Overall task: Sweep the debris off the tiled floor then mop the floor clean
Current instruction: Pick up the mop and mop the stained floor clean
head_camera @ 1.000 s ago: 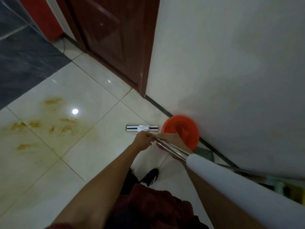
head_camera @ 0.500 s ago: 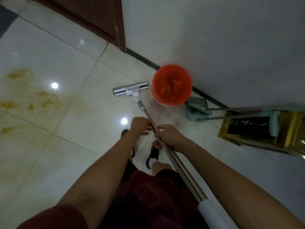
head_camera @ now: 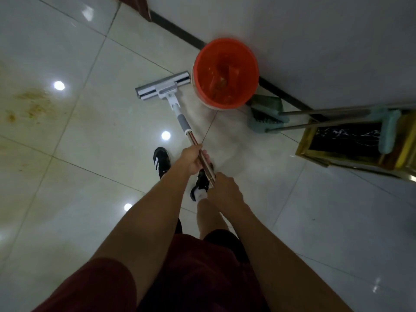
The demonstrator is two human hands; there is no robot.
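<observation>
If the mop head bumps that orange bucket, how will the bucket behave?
The bucket probably slides rather than tips: it looks squat and wide, on glossy tiles. It seems to hold liquid, so it may slosh. The wall close behind should stop it.

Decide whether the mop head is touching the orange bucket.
Cannot tell. In the head view the right end of the mop head meets the orange bucket wall with no floor showing between them, but the overhead angle could hide a small gap.
</observation>
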